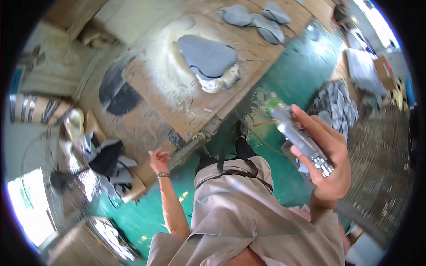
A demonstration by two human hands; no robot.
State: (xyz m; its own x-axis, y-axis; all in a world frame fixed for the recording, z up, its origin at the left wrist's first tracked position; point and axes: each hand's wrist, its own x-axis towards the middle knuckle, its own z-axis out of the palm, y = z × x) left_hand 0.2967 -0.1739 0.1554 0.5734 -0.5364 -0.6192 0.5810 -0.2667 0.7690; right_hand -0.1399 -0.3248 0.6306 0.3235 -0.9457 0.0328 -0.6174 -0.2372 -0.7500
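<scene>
My right hand (330, 153) is raised at the right, its fingers wrapped round a grey cylindrical tool (299, 135). The tool has a shiny metal lower end and a green band near the top; blur hides its exact kind. My left hand (159, 159) is beside the table's near edge, fingers loosely apart, with nothing seen in it. On the wooden table (177, 122), a smooth grey rounded pad (208, 55) rests on a lumpy white base (220, 83). A whitish coating spreads around it.
Several grey shaped pieces (237, 15) lie on the table's far side. A dark round patch (119, 91) is left of the board. Cloth scraps (113, 162) fill a box at the left. Grey pieces (339, 104) are heaped at the right, above the green floor (306, 62).
</scene>
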